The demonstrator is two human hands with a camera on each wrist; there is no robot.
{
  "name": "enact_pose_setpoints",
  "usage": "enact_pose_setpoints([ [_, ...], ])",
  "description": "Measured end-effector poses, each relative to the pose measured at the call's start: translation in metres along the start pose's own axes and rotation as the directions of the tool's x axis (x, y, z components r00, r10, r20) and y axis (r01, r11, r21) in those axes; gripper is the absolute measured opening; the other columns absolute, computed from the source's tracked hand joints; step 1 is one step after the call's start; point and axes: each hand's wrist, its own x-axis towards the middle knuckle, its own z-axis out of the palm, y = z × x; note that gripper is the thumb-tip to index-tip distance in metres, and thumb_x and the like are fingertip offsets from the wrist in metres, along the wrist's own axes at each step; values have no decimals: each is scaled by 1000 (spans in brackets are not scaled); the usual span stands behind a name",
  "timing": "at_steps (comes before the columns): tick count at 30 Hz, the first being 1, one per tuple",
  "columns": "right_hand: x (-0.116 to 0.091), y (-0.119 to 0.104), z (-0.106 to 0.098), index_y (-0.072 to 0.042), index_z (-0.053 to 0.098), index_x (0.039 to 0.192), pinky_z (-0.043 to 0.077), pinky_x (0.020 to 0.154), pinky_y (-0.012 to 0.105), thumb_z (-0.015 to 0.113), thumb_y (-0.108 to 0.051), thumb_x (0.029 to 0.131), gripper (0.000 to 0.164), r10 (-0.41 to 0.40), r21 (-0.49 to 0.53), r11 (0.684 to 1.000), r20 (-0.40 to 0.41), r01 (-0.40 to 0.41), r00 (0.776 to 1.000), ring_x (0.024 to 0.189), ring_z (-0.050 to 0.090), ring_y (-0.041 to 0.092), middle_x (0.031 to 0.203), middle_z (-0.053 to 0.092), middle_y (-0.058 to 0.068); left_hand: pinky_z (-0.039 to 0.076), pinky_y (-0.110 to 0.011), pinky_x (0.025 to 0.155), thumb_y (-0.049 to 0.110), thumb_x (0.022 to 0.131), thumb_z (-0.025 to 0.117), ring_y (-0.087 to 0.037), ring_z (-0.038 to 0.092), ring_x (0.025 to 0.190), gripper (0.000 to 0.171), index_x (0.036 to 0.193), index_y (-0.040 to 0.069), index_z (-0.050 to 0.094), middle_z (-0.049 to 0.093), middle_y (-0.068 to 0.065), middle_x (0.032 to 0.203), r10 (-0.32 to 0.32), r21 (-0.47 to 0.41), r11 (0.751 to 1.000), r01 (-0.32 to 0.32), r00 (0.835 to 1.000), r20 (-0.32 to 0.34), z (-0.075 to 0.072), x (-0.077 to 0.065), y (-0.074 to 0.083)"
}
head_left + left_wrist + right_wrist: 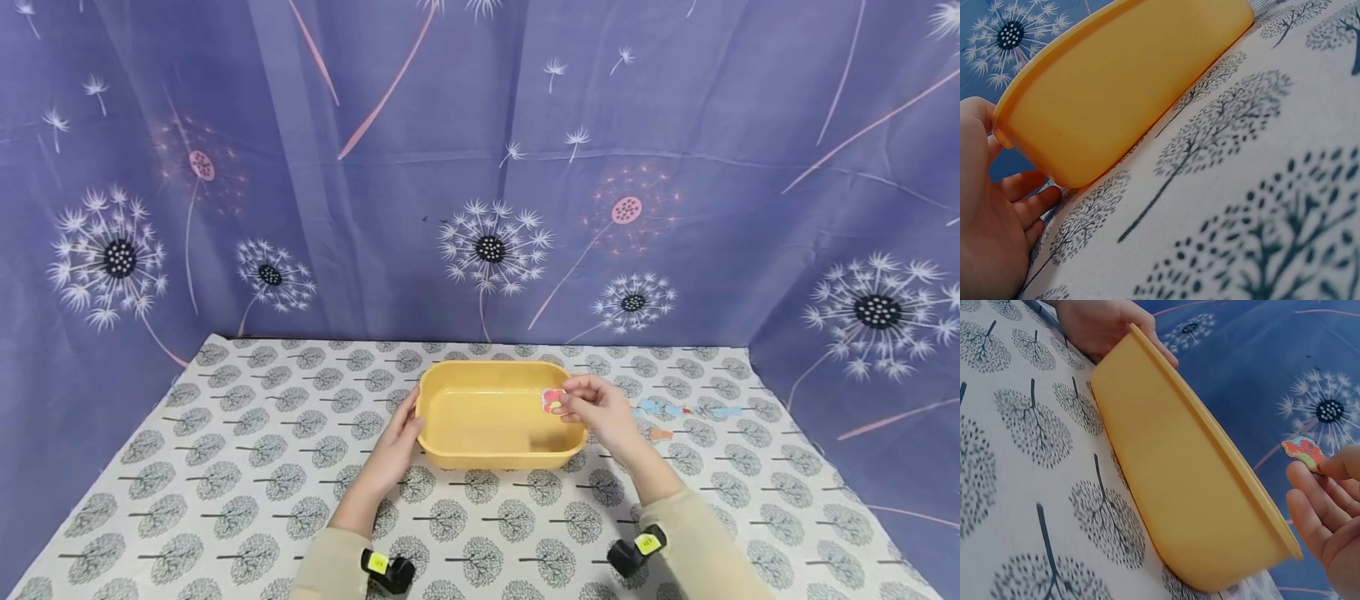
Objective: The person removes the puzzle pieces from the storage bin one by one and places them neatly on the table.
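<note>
A yellow plastic basin (487,460) stands on the cloth in front of me, and its inside looks bare in the head view. My left hand (393,446) holds the basin at its left end, with the thumb at the rim and the fingers against the outer wall (1116,94). Between thumb and fingertips, my right hand (603,417) pinches a small flat puzzle piece (1304,452) printed in red, yellow and blue. That piece (552,400) is above the right end of the basin, apart from the rim.
Light blue flat pieces (658,407) lie on the cloth to the right of the basin, partly behind the right hand. Close to them is a small orange-brown piece (660,433). A tree-print cloth (262,500) covers the table, and a purple dandelion curtain (375,233) hangs behind.
</note>
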Motion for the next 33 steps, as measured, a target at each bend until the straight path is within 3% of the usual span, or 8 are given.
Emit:
enact_pose_setpoints([
  [10,-10,5,-24,17,49,114,59,73,26,59,0,88,33,17,8,1000,-56,-17,998,77,67,9,87,65,-3,23,-52,115,26,102,36,-32,26,142,55,153,24,15,19,-8,158,1,3,1000,-1,1000,5,0,-2,1],
  [25,-28,15,-69,12,49,115,59,74,24,59,-6,91,32,56,-47,997,-150,-64,987,78,68,8,89,66,-10,23,-52,115,28,102,36,-33,27,142,54,153,25,15,22,-10,157,3,9,1000,-3,1000,6,0,-1,0],
  [33,-37,26,-101,2,57,105,59,74,27,61,-5,90,17,58,58,997,-156,-50,986,79,69,8,89,67,-5,23,-54,114,22,103,35,-37,24,142,54,153,21,14,21,-16,156,-15,-17,1000,15,1000,28,-1,-4,8],
])
